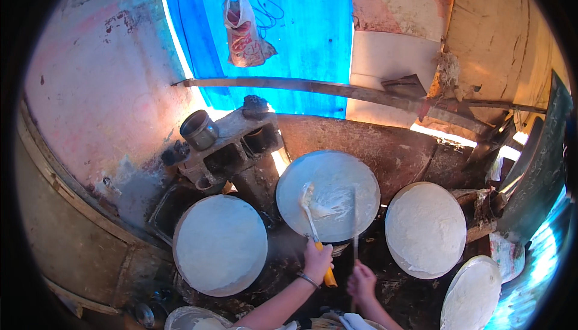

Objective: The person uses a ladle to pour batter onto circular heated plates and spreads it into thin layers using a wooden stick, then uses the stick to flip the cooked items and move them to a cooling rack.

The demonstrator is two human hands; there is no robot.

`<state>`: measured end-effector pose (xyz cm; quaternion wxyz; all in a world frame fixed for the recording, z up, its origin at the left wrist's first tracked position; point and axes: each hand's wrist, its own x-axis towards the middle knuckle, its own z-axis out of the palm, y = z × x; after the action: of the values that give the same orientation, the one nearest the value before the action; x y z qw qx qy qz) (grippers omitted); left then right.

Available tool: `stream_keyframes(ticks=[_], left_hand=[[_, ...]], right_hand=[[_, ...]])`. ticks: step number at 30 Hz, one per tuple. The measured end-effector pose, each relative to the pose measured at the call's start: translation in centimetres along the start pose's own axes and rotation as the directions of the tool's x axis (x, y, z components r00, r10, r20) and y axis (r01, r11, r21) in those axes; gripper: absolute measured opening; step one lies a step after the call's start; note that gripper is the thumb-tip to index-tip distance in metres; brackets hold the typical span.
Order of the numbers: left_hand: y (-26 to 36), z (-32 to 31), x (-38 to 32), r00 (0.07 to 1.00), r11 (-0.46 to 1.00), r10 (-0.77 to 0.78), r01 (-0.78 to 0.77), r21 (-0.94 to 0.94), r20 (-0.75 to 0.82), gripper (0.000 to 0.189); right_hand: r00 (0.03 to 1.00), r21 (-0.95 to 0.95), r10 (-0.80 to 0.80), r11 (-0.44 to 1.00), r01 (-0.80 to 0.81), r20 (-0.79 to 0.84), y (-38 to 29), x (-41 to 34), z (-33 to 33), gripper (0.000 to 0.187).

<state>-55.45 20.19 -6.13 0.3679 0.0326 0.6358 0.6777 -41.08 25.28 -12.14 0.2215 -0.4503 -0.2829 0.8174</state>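
Observation:
My left hand (pixel 318 261), with a metal bangle at the wrist, grips the yellow handle of a ladle (pixel 311 221). The ladle's bowl is coated with white batter and lies over the middle round griddle (pixel 289 190). A streaky patch of white batter (pixel 323 210) shows beside it. My right hand (pixel 362 282) is closed around a thin stick or flat blade (pixel 356 226), blurred, whose far part reaches over the right side of the same griddle. Left of it, a round plate (pixel 220 244) bears a white layer. Another white-covered round plate (pixel 426 230) stands at the right.
At the lower right, a further white-covered disc (pixel 472 296) stands near a printed sack (pixel 506 258). A bowl with white contents (pixel 196 317) is at the bottom edge. Behind the left plate, a metal pot (pixel 199 130) sits on a sooty block (pixel 235 136). A wooden pole (pixel 293 84) crosses the back.

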Motion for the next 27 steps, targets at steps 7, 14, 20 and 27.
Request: stream_keyframes(ticks=[7,14,20,27], left_hand=[[0.1,0.3,-1.2,0.976,0.926,-0.214,0.214,-0.310,0.036,0.029],[1.1,-0.9,-1.5,0.913,0.824,-0.378,0.408,-0.394,0.156,0.017],[7.1,-5.6,-2.5,0.649,-0.061,-0.037,0.757,-0.650,0.760,0.015],[9.4,-6.5,1.1,0.742,0.109,0.093,0.656,-0.747,0.664,0.018]], right_hand=[[0.982,-0.246,0.066,0.969,-0.020,0.179,-3.6,4.8,4.4,0.025],[0.983,-0.292,0.037,0.956,0.018,0.181,-1.2,5.4,2.0,0.016],[0.895,0.006,0.101,0.993,-0.114,0.435,-4.6,0.6,6.5,0.026],[0.523,-0.466,-0.753,0.325,0.823,0.399,-5.8,2.4,8.9,0.035]])
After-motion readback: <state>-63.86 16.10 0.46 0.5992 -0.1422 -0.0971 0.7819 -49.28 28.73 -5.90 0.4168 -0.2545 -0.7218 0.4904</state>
